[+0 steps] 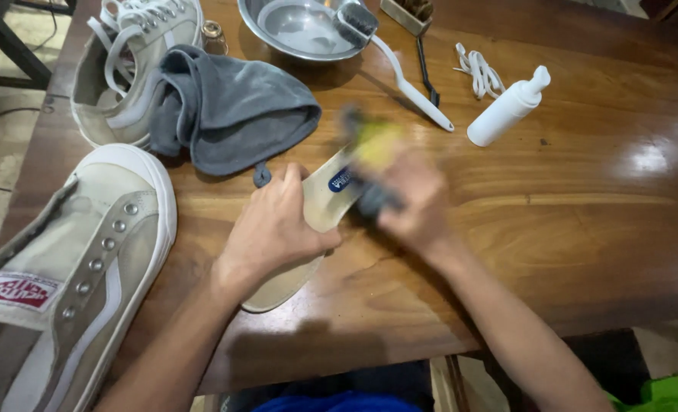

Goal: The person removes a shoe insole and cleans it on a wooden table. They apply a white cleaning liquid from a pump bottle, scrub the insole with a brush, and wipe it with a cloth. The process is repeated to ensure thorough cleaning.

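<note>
Head view: left hand (272,229) pins insole (320,200); right hand (408,200) holds sponge (375,146).

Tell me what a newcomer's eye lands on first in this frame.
At the centre, the left hand pins a pale insole to the wooden table while the blurred right hand holds a yellow-and-grey sponge on it. A beige sneaker without laces fills the lower left, with a grey cloth above it.
</note>
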